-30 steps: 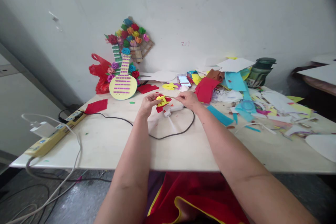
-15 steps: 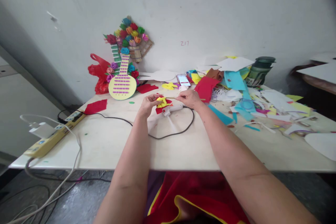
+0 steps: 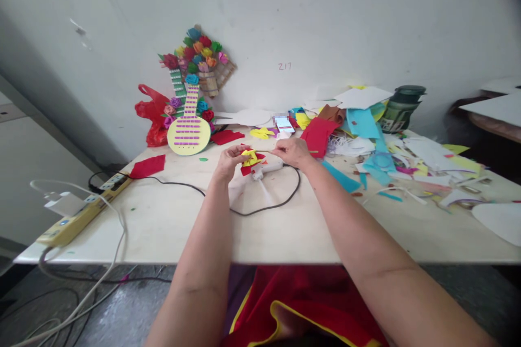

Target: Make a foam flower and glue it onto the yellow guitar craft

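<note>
Between the fingers of my left hand (image 3: 230, 163) is a red and yellow paper flower (image 3: 249, 159), its yellow folds facing up and red petals below. My right hand (image 3: 292, 151) is closed round a thin wooden stick (image 3: 312, 152). The stick runs level from that hand to the flower, and its left tip lies at the yellow folds. Just beneath the hands a white glue gun (image 3: 270, 168) lies on the table, partly hidden by the flower. Its black cord (image 3: 280, 207) loops round below.
A lute-shaped craft (image 3: 188, 136) and a bunch of paper flowers (image 3: 203, 51) lean at the wall. A yellow power strip (image 3: 73, 224) lies left. Right are paper scraps (image 3: 368, 123), red paper (image 3: 317, 138), a phone (image 3: 284, 124) and a dark green bottle (image 3: 401, 111).
Both hands stay almost in place, still holding the flower and the stick. The whole view has shifted very slightly.
</note>
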A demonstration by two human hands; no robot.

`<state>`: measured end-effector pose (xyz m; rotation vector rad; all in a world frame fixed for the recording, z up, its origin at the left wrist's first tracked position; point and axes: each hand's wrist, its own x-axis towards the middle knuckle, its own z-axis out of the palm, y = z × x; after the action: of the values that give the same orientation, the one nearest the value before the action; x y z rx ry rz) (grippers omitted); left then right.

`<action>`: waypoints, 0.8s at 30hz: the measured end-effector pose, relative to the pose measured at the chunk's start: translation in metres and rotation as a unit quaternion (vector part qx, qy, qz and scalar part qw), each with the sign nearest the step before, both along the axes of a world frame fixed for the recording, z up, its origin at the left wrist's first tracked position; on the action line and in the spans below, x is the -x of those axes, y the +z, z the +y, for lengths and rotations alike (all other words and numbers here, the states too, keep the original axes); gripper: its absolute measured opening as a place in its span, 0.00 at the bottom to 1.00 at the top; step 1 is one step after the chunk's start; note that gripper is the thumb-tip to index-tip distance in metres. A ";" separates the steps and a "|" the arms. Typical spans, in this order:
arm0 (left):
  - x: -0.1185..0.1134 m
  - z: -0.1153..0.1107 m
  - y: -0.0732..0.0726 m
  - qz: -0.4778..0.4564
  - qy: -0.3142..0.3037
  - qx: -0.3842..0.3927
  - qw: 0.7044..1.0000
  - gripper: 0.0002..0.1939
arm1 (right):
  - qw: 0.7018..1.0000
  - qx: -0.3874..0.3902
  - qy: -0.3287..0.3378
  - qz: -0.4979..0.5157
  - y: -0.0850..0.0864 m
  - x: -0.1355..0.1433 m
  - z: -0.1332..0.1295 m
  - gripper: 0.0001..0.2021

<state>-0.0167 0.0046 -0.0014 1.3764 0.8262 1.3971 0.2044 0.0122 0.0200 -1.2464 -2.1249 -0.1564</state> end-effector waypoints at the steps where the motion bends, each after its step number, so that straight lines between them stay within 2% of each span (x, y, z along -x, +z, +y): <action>1: 0.000 0.001 0.000 -0.001 0.002 -0.001 1.000 0.18 | 1.000 -0.001 0.001 -0.001 0.000 0.000 0.000 0.13; 13: 0.001 -0.001 -0.002 0.016 0.004 -0.017 1.000 0.19 | 0.999 0.023 0.013 0.041 -0.004 -0.004 0.003 0.13; 24: 0.002 -0.005 0.003 0.011 -0.014 0.007 1.000 0.18 | 0.996 0.052 0.035 0.065 -0.001 -0.006 0.003 0.13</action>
<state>-0.0183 -0.0002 0.0021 1.3893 0.8281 1.3544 0.2099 0.0155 0.0190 -1.2042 -2.0835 0.0653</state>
